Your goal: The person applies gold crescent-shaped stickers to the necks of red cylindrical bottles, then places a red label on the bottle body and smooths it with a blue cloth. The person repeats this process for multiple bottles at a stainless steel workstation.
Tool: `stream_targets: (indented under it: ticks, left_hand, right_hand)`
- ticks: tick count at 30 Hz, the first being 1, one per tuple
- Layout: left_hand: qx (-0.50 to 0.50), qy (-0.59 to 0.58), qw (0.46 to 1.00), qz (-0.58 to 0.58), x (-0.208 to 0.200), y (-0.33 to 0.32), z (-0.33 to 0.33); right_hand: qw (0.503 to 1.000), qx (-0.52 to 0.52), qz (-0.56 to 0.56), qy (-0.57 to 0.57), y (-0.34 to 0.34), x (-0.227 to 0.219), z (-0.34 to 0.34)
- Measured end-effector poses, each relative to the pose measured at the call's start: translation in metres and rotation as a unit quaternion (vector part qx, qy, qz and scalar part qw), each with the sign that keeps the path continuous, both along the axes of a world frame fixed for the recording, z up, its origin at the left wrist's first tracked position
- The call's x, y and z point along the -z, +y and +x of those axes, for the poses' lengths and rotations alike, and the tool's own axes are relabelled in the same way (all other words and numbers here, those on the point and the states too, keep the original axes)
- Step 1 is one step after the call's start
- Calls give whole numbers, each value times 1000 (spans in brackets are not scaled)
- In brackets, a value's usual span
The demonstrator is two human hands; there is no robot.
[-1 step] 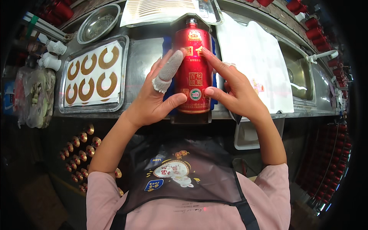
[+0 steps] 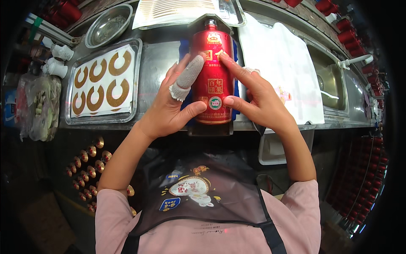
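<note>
A red bottle [image 2: 216, 71] with gold lettering and a round green-and-white emblem lies on its back, neck pointing away from me, in a metal cradle [image 2: 211, 130] lined with blue cloth [image 2: 185, 47]. My left hand [image 2: 163, 110] holds its left side; the thumb and index fingertip touch the front. That index finger wears a grey knitted finger sleeve [image 2: 189, 75]. On the opposite side my right hand [image 2: 266, 103] holds the bottle, index finger and thumb pressed on its front. A whitish finger cover shows partly on another right-hand finger. The remaining fingertips are mostly hidden.
Left stands a metal tray [image 2: 137, 84] with a sheet of gold C-shaped decals; behind it, a metal bowl [image 2: 108, 26]. A striped sheet [image 2: 175, 12] lies at the back. White sheets [image 2: 283, 55] cover the right side, beside a sink [image 2: 332, 82] with a white faucet [image 2: 357, 61].
</note>
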State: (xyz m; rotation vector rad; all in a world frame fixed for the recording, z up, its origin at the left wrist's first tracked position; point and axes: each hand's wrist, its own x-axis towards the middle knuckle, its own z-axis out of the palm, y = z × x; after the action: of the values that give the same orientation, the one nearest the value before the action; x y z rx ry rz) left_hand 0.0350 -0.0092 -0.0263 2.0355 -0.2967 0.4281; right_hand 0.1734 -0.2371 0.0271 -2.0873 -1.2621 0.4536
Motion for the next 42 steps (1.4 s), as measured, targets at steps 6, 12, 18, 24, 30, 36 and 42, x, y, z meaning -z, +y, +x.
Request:
stream_targets:
  ticks: [6,12,18,24,30,36,42]
  left_hand:
    - [-16,10,999,-44,3,-3,1]
    - [-48,19,999,4,-2,-7,-2]
    - [-50,17,998,18,-3,-9,2]
    - [-49,16,999,14,-5,-10,1]
    - [-55,3,998,6,-6,-10,7]
    - [-54,7,998,24,-5,-7,8]
    - [-35,3,999,11,-5,-6,7]
  right_hand:
    - [1000,15,5,-1,3,6,-1]
    - [998,32,9,-61,8,6,1]
    - [998,28,11,-47,14,3,2]
    - [999,27,-1,-42,12,1,2]
    - [995,54,-14,-77,20,-2,9]
    - [994,54,-37,-82,23,-4,12]
    - [997,42,-6,-59,22,4,12]
